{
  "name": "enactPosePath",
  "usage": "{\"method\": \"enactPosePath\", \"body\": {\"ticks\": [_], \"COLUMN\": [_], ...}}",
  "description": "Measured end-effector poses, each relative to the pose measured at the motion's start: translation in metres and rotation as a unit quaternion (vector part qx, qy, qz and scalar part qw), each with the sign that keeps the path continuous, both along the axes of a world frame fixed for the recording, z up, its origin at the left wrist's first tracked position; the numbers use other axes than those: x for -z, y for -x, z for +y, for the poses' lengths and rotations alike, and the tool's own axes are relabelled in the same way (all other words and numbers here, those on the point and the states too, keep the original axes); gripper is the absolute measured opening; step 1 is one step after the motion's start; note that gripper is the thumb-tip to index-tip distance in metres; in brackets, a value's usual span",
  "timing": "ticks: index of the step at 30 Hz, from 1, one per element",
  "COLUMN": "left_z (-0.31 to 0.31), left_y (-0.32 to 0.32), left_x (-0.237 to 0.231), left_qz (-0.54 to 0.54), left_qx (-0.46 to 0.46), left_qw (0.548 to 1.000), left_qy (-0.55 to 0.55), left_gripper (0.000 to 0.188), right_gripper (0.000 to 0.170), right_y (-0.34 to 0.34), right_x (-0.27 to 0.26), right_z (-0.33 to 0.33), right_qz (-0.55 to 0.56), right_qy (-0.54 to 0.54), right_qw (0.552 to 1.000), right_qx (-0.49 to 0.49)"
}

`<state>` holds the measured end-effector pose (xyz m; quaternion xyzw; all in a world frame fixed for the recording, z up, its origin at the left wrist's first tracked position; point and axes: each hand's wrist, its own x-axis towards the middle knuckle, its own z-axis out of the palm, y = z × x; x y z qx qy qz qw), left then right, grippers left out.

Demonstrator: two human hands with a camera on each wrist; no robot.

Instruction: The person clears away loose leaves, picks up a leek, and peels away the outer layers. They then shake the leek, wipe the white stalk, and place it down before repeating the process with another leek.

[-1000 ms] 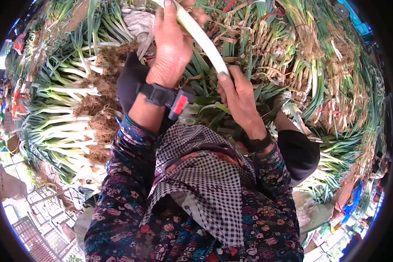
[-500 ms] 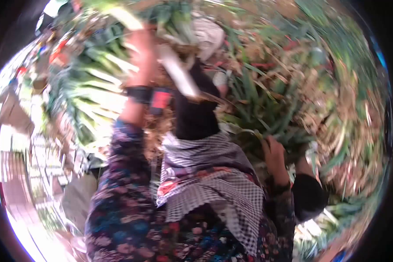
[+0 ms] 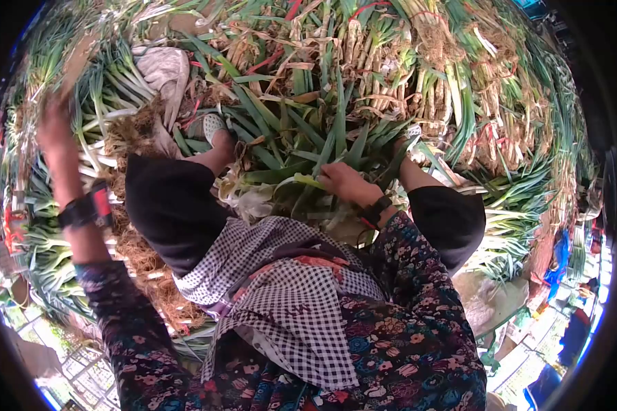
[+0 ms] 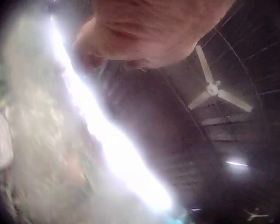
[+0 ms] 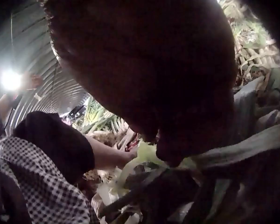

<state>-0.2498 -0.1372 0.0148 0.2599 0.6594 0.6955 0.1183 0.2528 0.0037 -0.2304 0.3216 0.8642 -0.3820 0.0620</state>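
Note:
My right hand (image 3: 346,183) is low between the knees, over a heap of loose green leek leaves (image 3: 339,127). It pinches a pale yellow-green leek leaf (image 3: 308,181); in the right wrist view this leaf (image 5: 147,154) shows at the fingertips. Far to the left, my left hand (image 3: 56,127) is raised and blurred above the row of leeks. In the left wrist view the left hand (image 4: 154,32) shows against the roof with its fingertips bent inward, and I cannot tell whether it holds anything. White leek stalks (image 3: 92,161) lie beside it, brown roots (image 3: 140,250) toward my leg.
Tied bundles of leeks (image 3: 452,89) spread across the front and right. A whitish cloth sack (image 3: 168,72) lies ahead on the left. My bent knees (image 3: 175,205) and feet frame the leaf heap, and a checked cloth (image 3: 301,308) covers my lap. A ceiling fan (image 4: 213,88) hangs overhead.
My left hand has carried the white leek stalk from in front of me to the far left; that stalk no longer shows clearly. My right hand has let go of it and moved down to the leaf heap.

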Motion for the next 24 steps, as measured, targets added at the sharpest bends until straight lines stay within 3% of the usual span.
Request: {"method": "enactPosePath", "body": {"ticks": [2,3,4,5,6,7,9,13,14,19,22,24], "left_z": [0.080,0.108,0.128,0.138,0.148,0.152,0.156,0.150,0.150,0.143,0.145,0.147], "left_y": [-0.093,-0.133,-0.166,-0.193,-0.224,-0.239,-0.245,-0.232,-0.229,-0.217,-0.212,-0.213], "left_x": [0.020,0.033,0.045,0.057,0.052,0.055,0.067,0.083,0.084,0.082,0.076,0.075], "left_qz": [0.169,0.025,0.042,0.012,-0.066,-0.091,-0.115,-0.198,-0.195,-0.260,-0.249,-0.251], "left_qx": [0.082,0.178,0.278,0.321,0.359,0.394,0.432,0.427,0.426,0.378,0.379,0.382], "left_qw": [0.969,0.981,0.959,0.944,0.928,0.909,0.887,0.863,0.865,0.864,0.866,0.861], "left_qy": [0.163,0.074,0.047,0.078,0.075,0.100,0.115,0.185,0.181,0.207,0.212,0.221], "left_gripper": [0.037,0.038,0.044,0.047,0.051,0.052,0.047,0.041,0.041,0.033,0.030,0.030], "right_gripper": [0.024,0.024,0.024,0.024,0.023,0.023,0.024,0.028,0.029,0.031,0.042,0.048], "right_y": [0.009,0.010,0.009,0.007,0.006,0.006,0.005,0.015,0.022,0.063,0.093,0.117], "right_x": [-0.010,-0.007,-0.001,0.003,-0.006,-0.003,0.007,0.052,0.057,0.073,0.104,0.065], "right_z": [0.017,0.029,0.043,0.056,0.069,0.082,0.112,0.196,0.219,0.301,0.313,0.284], "right_qz": [0.067,0.065,0.101,0.137,0.106,0.104,0.123,0.214,0.212,0.113,0.064,0.012], "right_qy": [0.114,0.116,0.108,0.100,0.209,0.213,0.242,0.136,0.032,-0.141,-0.053,0.003], "right_qw": [0.987,0.987,0.983,0.979,0.951,0.950,0.899,0.874,0.891,0.890,0.861,0.854], "right_qx": [0.094,0.096,0.107,0.117,0.203,0.204,0.344,0.414,0.400,0.418,0.502,0.520]}}
